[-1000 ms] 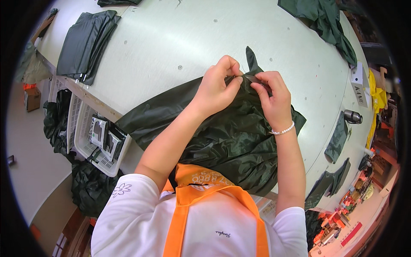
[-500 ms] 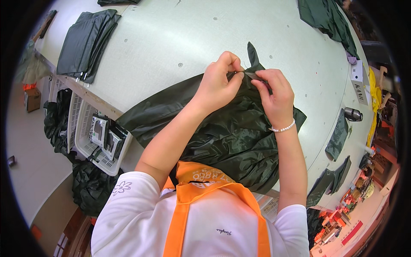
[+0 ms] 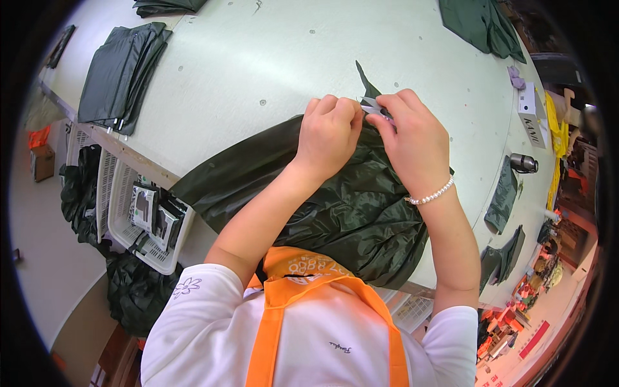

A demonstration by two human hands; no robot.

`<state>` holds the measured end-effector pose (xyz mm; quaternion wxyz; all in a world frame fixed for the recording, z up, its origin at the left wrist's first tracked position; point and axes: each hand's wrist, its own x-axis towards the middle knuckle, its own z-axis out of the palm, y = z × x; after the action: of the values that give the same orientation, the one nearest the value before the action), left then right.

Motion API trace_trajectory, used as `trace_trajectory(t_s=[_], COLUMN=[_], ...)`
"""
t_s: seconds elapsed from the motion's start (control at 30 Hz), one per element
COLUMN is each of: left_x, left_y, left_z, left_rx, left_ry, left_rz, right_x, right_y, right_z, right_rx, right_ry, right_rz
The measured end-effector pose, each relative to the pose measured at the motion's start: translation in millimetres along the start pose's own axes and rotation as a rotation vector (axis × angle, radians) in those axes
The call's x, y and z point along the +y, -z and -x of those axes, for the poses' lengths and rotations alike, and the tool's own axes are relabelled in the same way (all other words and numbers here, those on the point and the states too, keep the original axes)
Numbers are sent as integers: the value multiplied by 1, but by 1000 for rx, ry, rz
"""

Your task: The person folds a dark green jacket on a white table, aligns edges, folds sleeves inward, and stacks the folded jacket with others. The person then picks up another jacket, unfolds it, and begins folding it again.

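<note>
A dark green, shiny garment [image 3: 361,200] lies crumpled on the table in front of me and hangs over the near edge. Its narrow pointed strip [image 3: 365,77] sticks out beyond my hands. My right hand [image 3: 416,138], with a pearl bracelet at the wrist, is closed around small thread snips [image 3: 371,103]. Their silver blades point left, close to the fingers of my other hand. Curled closed at the garment's upper edge is my left hand [image 3: 327,132]; its fingertips are turned away, hiding what they pinch.
Folded dark green garments [image 3: 122,77] lie at the table's left edge. Below them hangs a white plastic basket [image 3: 167,261] holding packaged goods [image 3: 155,213]. On the right are a white box [image 3: 531,116], a dark bottle [image 3: 523,163] and folded dark pieces [image 3: 501,200].
My left hand has rolled over, its knuckles now up and its thumb hidden. My right hand has turned, so the snips' blades show more plainly beside the left fingers. The view has shifted slightly.
</note>
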<state>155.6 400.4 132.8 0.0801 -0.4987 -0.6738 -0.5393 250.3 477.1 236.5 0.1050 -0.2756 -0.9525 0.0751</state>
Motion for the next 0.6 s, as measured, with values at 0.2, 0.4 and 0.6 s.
trace_trajectory(t_s=[0.2, 0.4, 0.6], left_x=[0, 3, -4], left_y=[-1, -2, -6], left_z=[2, 3, -3], left_rx=[12, 18, -128], left_ry=[-4, -12, 114], left_rz=[-6, -38, -225], right_x=[-6, -5, 53], right_y=[2, 0, -11], right_z=[-6, -4, 37], right_rx=[-69, -92, 44], right_ry=[57, 14, -279], right_rz=[158, 144, -230])
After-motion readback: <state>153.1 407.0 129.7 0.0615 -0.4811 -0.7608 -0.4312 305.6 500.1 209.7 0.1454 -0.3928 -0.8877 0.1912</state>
